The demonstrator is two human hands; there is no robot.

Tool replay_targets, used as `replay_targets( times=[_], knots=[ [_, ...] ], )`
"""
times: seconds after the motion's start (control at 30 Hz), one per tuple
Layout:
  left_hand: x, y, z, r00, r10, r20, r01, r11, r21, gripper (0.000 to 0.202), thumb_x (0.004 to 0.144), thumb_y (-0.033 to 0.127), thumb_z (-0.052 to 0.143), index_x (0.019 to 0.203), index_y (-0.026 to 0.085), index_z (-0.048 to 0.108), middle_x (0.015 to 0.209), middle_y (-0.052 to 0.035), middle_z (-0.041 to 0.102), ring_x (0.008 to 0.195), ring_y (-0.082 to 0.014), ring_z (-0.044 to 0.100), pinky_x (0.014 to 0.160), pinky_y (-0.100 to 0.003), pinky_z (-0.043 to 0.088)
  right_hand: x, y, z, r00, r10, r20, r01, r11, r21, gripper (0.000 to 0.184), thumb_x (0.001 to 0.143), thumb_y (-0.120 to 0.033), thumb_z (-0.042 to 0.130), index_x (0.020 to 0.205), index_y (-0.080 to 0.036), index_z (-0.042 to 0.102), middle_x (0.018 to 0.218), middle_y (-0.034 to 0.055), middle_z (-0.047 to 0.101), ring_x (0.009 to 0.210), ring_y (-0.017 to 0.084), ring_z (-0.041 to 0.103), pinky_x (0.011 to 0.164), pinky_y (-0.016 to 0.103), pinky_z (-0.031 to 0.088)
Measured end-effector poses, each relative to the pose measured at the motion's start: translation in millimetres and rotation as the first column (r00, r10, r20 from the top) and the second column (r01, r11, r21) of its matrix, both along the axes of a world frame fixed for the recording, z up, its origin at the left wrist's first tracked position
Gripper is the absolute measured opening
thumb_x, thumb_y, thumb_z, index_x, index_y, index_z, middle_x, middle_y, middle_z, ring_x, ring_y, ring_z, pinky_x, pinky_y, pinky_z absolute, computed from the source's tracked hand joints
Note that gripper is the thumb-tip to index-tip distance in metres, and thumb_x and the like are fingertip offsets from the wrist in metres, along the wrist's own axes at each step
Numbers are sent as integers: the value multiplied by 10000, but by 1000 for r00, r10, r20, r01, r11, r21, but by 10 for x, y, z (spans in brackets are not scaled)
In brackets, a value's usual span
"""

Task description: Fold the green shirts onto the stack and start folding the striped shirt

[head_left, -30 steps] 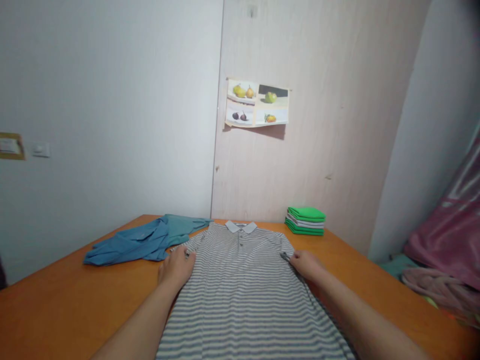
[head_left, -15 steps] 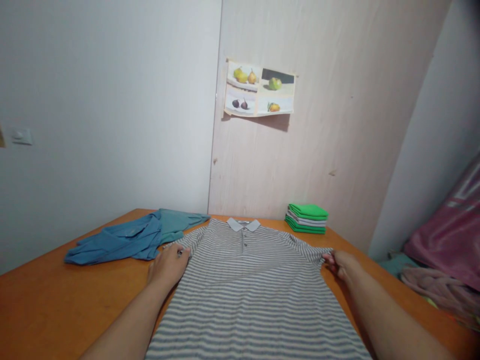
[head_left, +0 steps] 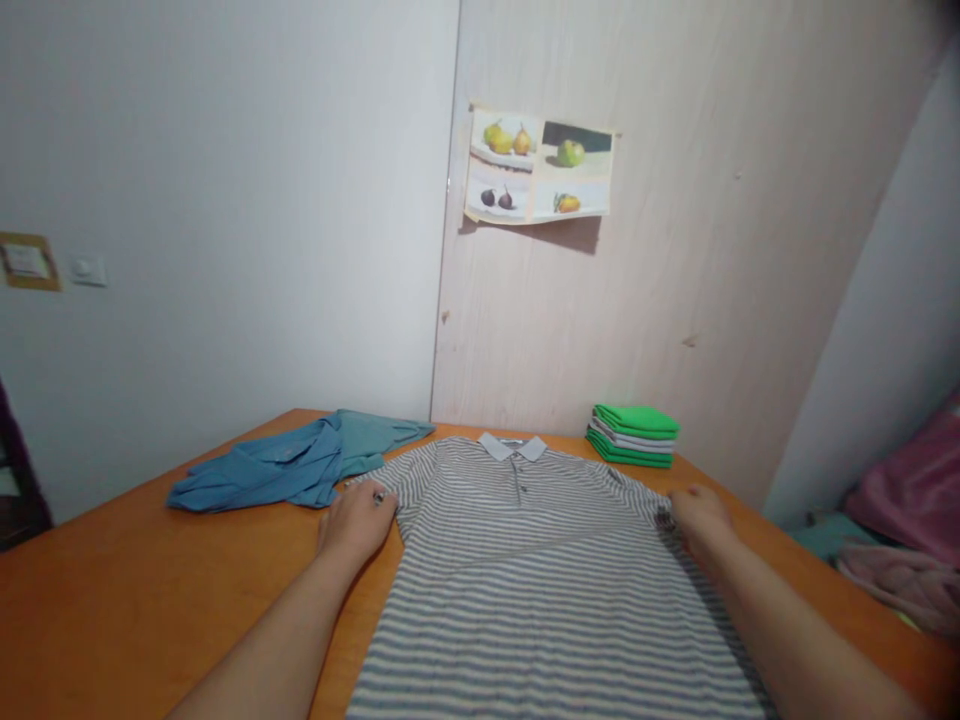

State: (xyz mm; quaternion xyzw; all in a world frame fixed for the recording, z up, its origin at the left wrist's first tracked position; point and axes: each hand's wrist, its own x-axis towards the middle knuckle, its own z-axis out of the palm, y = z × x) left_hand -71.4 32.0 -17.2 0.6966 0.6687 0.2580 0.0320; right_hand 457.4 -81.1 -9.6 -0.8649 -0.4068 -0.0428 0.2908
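Observation:
A grey-and-white striped polo shirt (head_left: 555, 590) lies spread on the table, its plain light collar (head_left: 514, 448) at the far end and its short sleeves out to the sides. My left hand (head_left: 361, 520), with a ring on one finger, is closed at the end of the left sleeve; its fingertips are partly hidden. On the other side, my right hand (head_left: 699, 515) grips the hem of the right sleeve between its fingers. The shirt's lower part runs out of view at the bottom.
Blue and teal garments (head_left: 262, 468) lie loosely at the back left of the orange-brown table (head_left: 150, 620). A folded stack of green and grey cloths (head_left: 636, 435) sits at the back right, before the wall. Pinkish fabric (head_left: 911, 505) lies beyond the right edge.
The view has turned slightly left, so the scene sits further right. My right hand has turned more knuckles-up at the sleeve; my left hand remains at the left sleeve.

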Motion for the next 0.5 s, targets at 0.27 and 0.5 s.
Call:
replay_targets(
  times=[0.27,0.5],
  knots=[
    [21,-46,57,997,41,71,-44,998,42,290,877,381,443,946,219,673,1094,-119,703,1039,-299,638,816,-362,469,-832,127,-248,894,447,20,-439,886,-149,482,946,-431,488,1268,-118,662,1343,148,648,1279,262,575,1113,347,381],
    [49,-75,-1,996,44,-75,-43,999,14,326,833,405,529,1034,211,696,1165,-150,666,1102,-348,593,854,-411,470,-1041,24,-542,846,495,199,-427,852,-303,634,983,-479,378,1448,-67,505,1540,185,439,1467,341,331,1194,493,262]
  ],
)
